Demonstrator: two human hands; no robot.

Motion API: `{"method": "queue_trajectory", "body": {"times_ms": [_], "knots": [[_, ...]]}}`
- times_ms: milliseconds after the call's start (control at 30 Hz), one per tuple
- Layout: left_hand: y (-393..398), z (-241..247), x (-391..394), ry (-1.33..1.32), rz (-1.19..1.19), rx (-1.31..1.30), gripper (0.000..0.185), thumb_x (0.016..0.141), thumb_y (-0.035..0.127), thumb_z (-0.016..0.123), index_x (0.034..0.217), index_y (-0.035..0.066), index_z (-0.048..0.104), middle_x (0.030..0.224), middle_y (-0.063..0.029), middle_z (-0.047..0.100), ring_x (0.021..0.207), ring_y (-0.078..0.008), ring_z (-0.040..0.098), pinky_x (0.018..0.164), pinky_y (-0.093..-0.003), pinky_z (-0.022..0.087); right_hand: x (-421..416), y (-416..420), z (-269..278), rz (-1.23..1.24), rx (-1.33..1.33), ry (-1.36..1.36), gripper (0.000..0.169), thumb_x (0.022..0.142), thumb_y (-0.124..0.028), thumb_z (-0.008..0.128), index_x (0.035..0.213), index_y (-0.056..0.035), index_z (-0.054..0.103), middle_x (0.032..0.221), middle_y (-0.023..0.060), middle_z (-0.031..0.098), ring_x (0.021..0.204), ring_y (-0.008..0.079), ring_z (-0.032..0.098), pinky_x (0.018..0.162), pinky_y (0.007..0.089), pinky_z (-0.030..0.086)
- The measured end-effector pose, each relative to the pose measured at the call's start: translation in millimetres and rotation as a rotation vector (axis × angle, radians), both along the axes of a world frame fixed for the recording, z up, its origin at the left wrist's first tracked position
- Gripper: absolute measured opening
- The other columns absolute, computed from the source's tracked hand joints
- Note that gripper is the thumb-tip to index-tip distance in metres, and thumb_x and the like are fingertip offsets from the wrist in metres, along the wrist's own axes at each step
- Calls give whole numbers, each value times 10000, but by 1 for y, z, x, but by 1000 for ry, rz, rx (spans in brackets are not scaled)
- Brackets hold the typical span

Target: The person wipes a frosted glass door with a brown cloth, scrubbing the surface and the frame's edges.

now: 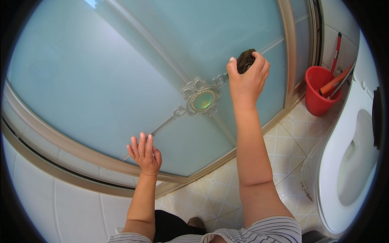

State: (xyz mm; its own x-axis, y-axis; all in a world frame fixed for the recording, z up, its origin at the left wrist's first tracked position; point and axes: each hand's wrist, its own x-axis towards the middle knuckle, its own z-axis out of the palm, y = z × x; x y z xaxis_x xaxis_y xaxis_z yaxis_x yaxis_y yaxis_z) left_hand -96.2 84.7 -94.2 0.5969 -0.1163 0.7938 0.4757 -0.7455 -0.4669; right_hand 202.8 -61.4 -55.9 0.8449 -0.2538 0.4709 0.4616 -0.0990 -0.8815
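Note:
A frosted blue glass shower door panel (100,85) in a beige metal frame stands before me. My right hand (249,76) grips a crumpled dark cloth (245,60) against the glass, on the right half of the panel. Down and to the left of it is an ornate silver decoration with an oval iridescent centre (203,100). At the lower left, my left hand (145,153) has its fingers spread on the glass beside a raised silver strip (163,126) and holds nothing.
At the right a red plastic bucket (316,103) holds long-handled tools with red and orange handles. Nearer to me on that side stands a white toilet (328,185) with its bowl uncovered. Beige patterned tiles (218,194) cover the floor, and white wall panels (76,209) are at the left.

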Motion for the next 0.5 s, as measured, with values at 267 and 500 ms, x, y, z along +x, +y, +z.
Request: {"method": "queue_trajectory", "body": {"times_ms": [267,500], "knots": [[2,-2,-1,-1,-1,3,483,744,9,474,1208,108,564,1347,-71,470,1340,-287,304,1123,-445,108,1,2,-5,4,30,-52,642,689,-330,720,1155,-13,412,1183,157,403,1120,337,392,931,462,353],[2,-3,-1,-10,-3,4,486,735,1,476,1200,107,570,1336,-69,482,1336,-288,311,1122,-442,110,-1,2,-5,15,45,-45,642,688,-321,729,1151,-10,411,1180,158,403,1122,344,389,934,462,353]]}}
